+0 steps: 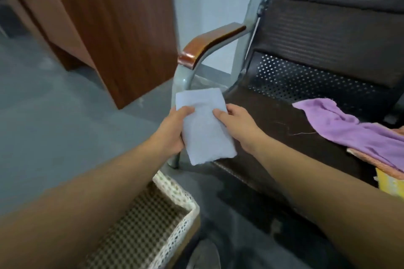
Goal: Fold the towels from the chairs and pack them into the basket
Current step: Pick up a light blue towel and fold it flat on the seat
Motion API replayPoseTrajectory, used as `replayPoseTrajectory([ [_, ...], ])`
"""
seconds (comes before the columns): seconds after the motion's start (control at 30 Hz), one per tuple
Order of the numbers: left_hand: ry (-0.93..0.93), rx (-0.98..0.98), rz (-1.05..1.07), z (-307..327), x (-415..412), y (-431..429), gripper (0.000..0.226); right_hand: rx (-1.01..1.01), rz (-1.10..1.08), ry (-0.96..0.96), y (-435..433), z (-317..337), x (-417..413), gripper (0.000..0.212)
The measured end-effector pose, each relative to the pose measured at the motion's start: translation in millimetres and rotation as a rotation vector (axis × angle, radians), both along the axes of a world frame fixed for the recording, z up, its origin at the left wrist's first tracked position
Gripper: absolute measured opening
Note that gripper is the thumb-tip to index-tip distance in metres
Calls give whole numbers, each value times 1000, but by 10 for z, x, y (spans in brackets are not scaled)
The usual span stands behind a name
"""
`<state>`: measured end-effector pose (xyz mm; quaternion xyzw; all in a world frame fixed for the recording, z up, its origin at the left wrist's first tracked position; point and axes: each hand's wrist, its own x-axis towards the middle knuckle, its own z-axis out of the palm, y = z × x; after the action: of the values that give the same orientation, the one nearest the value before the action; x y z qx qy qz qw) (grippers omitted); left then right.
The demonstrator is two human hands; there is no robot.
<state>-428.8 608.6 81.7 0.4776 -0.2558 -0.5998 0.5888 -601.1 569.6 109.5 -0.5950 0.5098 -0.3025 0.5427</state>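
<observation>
White towel (204, 125), purple towel (358, 126), checkered basket (175, 194)

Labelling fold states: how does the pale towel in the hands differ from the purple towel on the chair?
The pale grey folded towel is a neat rectangle; the purple terry towel lies rumpled, unfolded. The left hand and right hand grip the pale one; the purple one rests on the dark chair seat.

No text, label, brand, number or sign can be read anywhere.
</observation>
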Motion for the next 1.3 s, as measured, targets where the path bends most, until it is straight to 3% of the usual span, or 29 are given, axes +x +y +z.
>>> replayPoseTrajectory([
  [0.17,7,17,164,-329,754,735,40,4,200,89,383,-182,818,21],
  [0.33,101,162,294,-904,1174,1324,53,60,380,211,698,-692,1441,30],
  [0.5,123,282,382,-1412,1332,1721,40,147,515,261,916,-1391,1733,24],
  [0.6,40,230,385,-1568,1346,1801,33,209,564,269,993,-1764,1787,25],
  [0.73,-68,138,314,-1716,1390,1773,45,246,566,189,937,-1980,1779,39],
  [0.93,-129,178,155,-1706,1544,1403,56,294,395,195,761,-2084,1555,26],
  [1.03,-151,132,121,-1761,1473,1340,55,335,321,196,721,-2103,1480,31],
  [1.2,-263,173,190,-2172,1032,1735,52,282,423,466,764,-2159,1352,25],
  [1.3,-96,422,255,-2406,952,1766,47,231,517,631,744,-2222,1355,27],
])
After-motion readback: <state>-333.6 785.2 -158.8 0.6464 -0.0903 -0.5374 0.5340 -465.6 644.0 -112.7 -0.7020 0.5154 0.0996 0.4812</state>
